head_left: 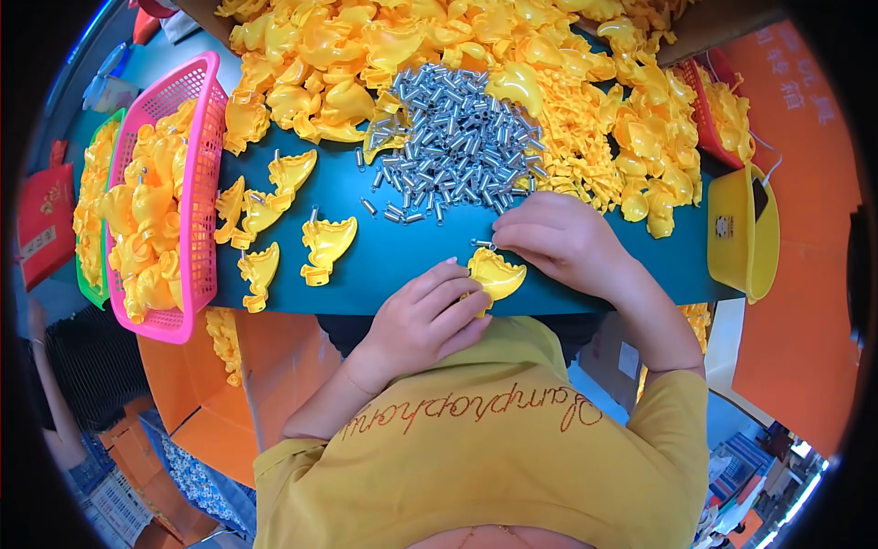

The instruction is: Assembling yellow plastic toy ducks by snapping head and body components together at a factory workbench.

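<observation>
My left hand [430, 311] is closed on a yellow plastic shell part [497, 274] at the table's near edge. At the part's upper edge sits a small silvery metal cylinder [483, 244], and the fingertips of my right hand [558, 240] are pinched beside it. Whether those fingertips grip the cylinder or something else is hidden. Just beyond my hands lies a heap of similar metal cylinders [462, 137]. To the left, a yellow part with a cylinder standing in it [327, 245] rests on the table, near several other yellow parts [265, 209].
A large pile of yellow shells [315, 55] covers the far table, with small yellow pieces [576, 137] right of the cylinders. A pink basket [203, 183] and a green basket [96, 291] of yellow parts stand left. At right are a yellow bin [743, 240] and a red basket [709, 114].
</observation>
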A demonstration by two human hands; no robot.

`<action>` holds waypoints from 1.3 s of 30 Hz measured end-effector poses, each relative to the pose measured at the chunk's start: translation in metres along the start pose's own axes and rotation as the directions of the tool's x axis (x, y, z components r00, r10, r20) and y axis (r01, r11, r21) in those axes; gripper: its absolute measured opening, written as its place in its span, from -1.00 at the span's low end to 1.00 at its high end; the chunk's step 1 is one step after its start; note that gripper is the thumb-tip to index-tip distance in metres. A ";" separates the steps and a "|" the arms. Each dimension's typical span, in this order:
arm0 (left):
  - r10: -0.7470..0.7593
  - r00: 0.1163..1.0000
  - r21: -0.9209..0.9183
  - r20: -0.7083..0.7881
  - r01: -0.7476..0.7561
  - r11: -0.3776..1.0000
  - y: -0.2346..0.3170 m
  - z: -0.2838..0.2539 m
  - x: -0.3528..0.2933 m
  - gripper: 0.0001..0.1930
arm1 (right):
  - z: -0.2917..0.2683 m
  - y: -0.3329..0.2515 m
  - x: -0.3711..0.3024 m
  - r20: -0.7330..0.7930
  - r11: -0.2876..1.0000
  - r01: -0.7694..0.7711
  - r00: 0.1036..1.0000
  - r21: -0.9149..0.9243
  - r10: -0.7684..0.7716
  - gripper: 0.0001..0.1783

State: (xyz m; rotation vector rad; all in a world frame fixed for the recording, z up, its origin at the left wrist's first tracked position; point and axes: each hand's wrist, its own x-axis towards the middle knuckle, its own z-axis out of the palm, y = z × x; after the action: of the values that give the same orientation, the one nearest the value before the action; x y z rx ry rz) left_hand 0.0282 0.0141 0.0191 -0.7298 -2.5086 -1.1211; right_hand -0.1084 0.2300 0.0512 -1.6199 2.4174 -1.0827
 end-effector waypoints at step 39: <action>0.005 0.999 0.018 0.054 -0.006 1.000 -0.002 0.000 -0.001 -0.73 | 0.007 0.013 0.003 0.274 0.839 -0.255 0.952 0.480 0.133 -0.84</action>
State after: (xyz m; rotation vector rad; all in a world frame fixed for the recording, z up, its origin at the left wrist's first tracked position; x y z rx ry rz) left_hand 0.0279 0.0130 0.0177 -0.7716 -2.5556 -1.0897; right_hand -0.1170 0.2264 0.0397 -1.2132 1.8753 -1.2745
